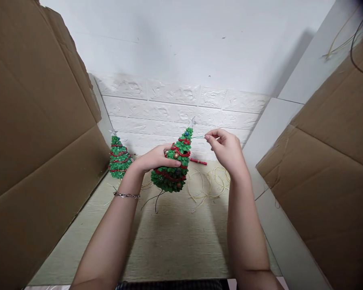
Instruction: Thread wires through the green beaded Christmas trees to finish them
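My left hand (159, 158) is wrapped around the middle of a small decorated Christmas tree (172, 177), green with red garlands and coloured baubles. The tree leans to the right, and a clear star-like piece tops it. Dark wires (156, 203) hang below its base. To the right of the treetop, my right hand (225, 149) pinches the end of a thin green wire (198, 137) between thumb and fingertips. That wire runs level from the upper part of the tree to my fingers.
A second Christmas tree (119, 158) stands at the back left of the table (181, 241). Loops of yellowish wire (210, 185) and a red pen-like stick (198, 161) lie behind my hands. Cardboard sheets (42, 121) wall the left side, others (329, 153) the right. White brick-patterned wall panels (174, 93) stand behind.
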Demonstrator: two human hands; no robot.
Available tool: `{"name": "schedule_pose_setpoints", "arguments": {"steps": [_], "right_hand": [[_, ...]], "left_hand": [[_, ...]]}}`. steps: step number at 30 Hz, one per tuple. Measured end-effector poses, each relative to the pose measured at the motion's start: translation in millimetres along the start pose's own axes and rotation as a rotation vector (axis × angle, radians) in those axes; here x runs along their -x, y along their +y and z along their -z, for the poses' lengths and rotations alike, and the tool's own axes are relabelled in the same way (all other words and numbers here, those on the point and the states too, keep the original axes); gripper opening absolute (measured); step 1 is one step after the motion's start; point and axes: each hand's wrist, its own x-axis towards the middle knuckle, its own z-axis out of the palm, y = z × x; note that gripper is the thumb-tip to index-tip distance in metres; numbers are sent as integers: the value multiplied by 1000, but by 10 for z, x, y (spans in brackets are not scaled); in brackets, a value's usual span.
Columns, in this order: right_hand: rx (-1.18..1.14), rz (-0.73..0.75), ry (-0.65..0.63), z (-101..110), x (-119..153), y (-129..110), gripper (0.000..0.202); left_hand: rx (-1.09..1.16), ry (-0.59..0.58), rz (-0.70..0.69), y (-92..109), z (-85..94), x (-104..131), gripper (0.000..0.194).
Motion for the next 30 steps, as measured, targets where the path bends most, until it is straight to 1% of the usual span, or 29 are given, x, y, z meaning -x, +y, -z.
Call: {"name": "schedule_pose_setpoints", "arguments": {"steps": [4,8,11,14,16,19,22,24,27,29,30], "right_hand": [[-67,10,-46,-195,-5,-20,16],[-211,-3,-26,-373,-16,-14,16],[-243,-27,47,-377,-39,19,23],[-203,-49,96,-338,-49,34,20],[-165,-41,75,-346,-39,20,21],[-112,18,41,-421,-11,-16,22],[-62,62,42,-473,0,-29,22],[-54,61,55,-440,-14,-4,24],[-4,19,48,-289,-56,102,33],[148,-40,-28,-178,-85,229,35],[262,-87,-105,-140,-96,309,34]], "left_hand": [[-7,-10,-8,0,-16,-9,52],[14,-1,-8,-14,16,7,50],[26,28,-14,-27,64,39,48],[36,41,-15,-29,88,58,49],[30,40,-6,-22,80,56,49],[20,22,10,-15,55,45,49],[13,26,16,-25,53,42,50],[-5,46,7,-38,69,46,49],[-2,64,-2,-55,104,60,47],[22,76,2,-58,128,76,47],[36,84,7,-57,140,86,47]]}}
